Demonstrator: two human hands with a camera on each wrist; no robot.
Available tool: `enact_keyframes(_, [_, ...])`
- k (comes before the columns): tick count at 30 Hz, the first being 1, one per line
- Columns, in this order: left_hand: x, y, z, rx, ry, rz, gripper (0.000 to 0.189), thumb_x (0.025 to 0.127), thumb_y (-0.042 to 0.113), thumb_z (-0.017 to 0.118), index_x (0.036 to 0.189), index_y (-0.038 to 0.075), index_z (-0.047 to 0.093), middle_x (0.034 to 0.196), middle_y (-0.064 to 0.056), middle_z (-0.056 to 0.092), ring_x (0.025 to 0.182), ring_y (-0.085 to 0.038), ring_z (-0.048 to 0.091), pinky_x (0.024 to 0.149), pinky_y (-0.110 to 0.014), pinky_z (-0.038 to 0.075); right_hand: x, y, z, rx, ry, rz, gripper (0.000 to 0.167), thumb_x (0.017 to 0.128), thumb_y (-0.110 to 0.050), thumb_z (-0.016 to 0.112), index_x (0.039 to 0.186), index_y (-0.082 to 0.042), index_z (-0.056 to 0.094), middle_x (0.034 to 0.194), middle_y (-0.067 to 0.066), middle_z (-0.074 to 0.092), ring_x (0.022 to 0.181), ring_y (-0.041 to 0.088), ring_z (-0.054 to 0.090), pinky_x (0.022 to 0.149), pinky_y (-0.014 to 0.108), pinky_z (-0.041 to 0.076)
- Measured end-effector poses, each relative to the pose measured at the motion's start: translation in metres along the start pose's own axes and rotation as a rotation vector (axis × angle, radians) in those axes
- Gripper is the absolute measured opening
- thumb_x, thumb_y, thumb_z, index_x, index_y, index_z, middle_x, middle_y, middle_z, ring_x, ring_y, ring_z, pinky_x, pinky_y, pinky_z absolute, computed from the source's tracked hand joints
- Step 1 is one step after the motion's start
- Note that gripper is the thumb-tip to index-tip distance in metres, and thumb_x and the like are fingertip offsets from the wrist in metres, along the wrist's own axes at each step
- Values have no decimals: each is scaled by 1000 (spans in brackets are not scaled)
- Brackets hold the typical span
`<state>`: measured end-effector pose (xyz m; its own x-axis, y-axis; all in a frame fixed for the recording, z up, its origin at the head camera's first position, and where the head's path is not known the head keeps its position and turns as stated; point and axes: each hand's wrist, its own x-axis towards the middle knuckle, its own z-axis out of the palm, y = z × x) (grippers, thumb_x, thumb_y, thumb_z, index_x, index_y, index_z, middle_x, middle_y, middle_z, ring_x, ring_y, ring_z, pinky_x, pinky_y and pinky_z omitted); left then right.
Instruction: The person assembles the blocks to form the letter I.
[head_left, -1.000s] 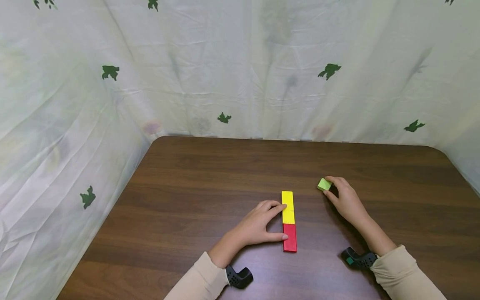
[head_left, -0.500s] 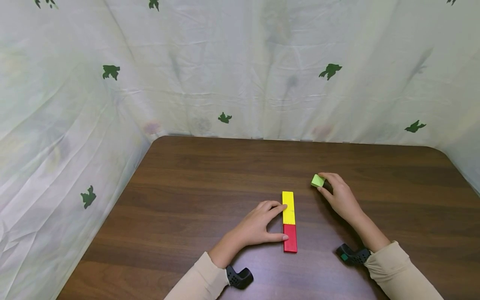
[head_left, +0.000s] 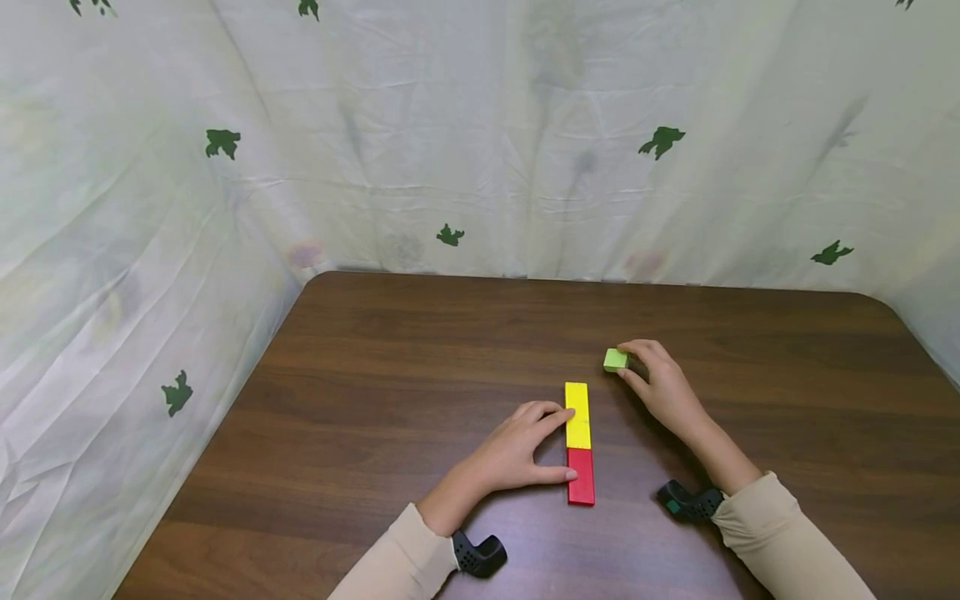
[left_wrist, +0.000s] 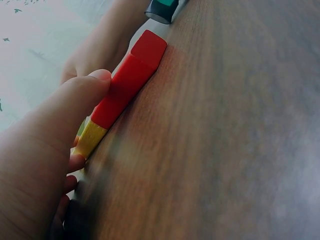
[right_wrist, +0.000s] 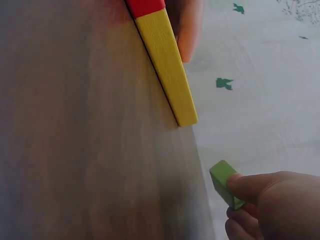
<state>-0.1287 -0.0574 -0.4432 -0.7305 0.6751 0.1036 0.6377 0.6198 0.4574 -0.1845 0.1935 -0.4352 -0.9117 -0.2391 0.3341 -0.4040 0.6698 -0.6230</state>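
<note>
A yellow block [head_left: 578,432] and a red block [head_left: 581,487] lie end to end in one straight line, the yellow at the far end. My left hand [head_left: 510,452] rests against their left side, thumb touching the red one and index fingertip the yellow one. Between thumb and fingers my right hand [head_left: 666,398] pinches a small light green block [head_left: 615,359], held beyond and slightly right of the yellow end. In the right wrist view, a gap separates the green block [right_wrist: 225,182] from the end of the yellow block [right_wrist: 170,70].
The blocks lie on a brown wood-grain table [head_left: 375,350] with rounded far corners. Behind it hangs a pale curtain [head_left: 495,150] with dark green leaf-like shapes. Each wrist carries a black camera, such as the left one [head_left: 480,556].
My right hand has carried the green block leftward and slightly farther away, closer to the line of the yellow block. The left hand and both blocks beside it have stayed in place.
</note>
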Motion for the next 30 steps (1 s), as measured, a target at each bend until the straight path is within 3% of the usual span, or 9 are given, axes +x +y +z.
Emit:
enact_keyframes(7, [1, 0, -1, 4, 6, 6, 74, 77, 55, 59, 137, 18, 38, 127, 3, 40, 118, -14, 34, 96, -30, 32, 7, -4, 8, 16, 2, 0, 37, 80, -2, 65, 115, 3, 54, 113, 15, 48, 101, 28, 49, 86, 44, 42])
enact_keyframes(30, [1, -1, 1, -1, 4, 4, 74, 77, 56, 59, 137, 19, 39, 127, 3, 40, 117, -14, 34, 96, -31, 32, 21, -10, 27, 183, -107, 51, 37, 81, 0, 63, 116, 4, 53, 113, 18, 46, 102, 32, 51, 87, 40, 42])
